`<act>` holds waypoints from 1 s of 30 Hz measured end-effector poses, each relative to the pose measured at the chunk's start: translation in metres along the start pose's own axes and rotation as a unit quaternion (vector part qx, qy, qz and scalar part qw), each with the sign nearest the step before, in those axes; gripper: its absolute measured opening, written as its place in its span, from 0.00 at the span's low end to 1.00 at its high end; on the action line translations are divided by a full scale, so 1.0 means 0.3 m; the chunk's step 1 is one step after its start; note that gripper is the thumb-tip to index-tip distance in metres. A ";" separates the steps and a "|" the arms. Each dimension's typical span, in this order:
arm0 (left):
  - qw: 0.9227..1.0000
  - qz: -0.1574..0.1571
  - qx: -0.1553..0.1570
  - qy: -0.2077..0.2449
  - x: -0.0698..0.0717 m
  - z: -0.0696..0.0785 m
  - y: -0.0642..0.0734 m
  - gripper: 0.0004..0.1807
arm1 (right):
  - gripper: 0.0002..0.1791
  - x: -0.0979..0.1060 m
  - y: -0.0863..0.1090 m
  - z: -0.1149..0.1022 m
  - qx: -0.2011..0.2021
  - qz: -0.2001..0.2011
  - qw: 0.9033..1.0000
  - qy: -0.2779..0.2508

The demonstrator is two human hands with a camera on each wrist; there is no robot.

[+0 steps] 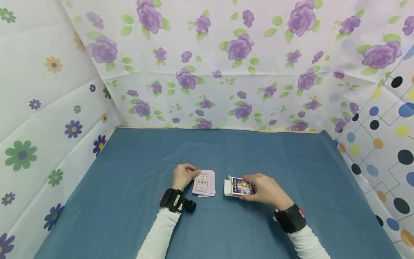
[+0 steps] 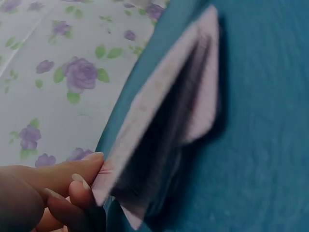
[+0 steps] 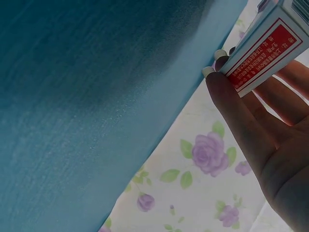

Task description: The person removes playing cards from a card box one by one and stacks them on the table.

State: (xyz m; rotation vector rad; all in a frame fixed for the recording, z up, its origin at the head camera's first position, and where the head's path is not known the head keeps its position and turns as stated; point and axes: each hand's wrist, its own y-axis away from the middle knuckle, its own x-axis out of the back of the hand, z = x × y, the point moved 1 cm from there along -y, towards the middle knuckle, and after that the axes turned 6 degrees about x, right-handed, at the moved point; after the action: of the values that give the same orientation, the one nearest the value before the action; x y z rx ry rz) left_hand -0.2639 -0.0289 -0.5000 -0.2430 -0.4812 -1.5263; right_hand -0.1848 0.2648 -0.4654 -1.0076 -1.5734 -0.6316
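Observation:
My left hand [image 1: 183, 176] pinches the left edge of a small stack of playing cards [image 1: 203, 182], backs up with a red pattern. In the left wrist view the cards [image 2: 159, 106] stand tilted and slightly fanned apart, thumb and fingers on one corner. To the right, my right hand [image 1: 266, 190] grips a card box [image 1: 240, 186] with a dark picture on its front. The box's white flap stands open on the left, toward the cards. In the right wrist view a red printed panel shows on the end of the box [image 3: 263, 58], held between thumb and fingers.
A blue cloth [image 1: 145, 154] covers the table. Behind it rises a white sheet with purple roses [image 1: 239, 46]. Flowered sheeting [image 1: 22, 154] stands at the left, dotted sheeting [image 1: 388, 154] at the right. Each wrist wears a black camera band [image 1: 291, 218].

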 end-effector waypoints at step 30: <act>0.992 0.051 -0.084 -0.081 -0.012 0.006 0.032 0.09 | 0.37 -0.005 0.001 -0.005 0.004 0.000 1.000 -0.010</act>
State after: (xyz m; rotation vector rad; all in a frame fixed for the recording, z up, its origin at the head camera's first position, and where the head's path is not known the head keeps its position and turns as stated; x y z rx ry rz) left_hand -0.2546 -0.0245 -0.4987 -0.5175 -0.4607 -1.4549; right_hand -0.1836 0.2633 -0.4666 -1.0102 -1.5922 -0.6168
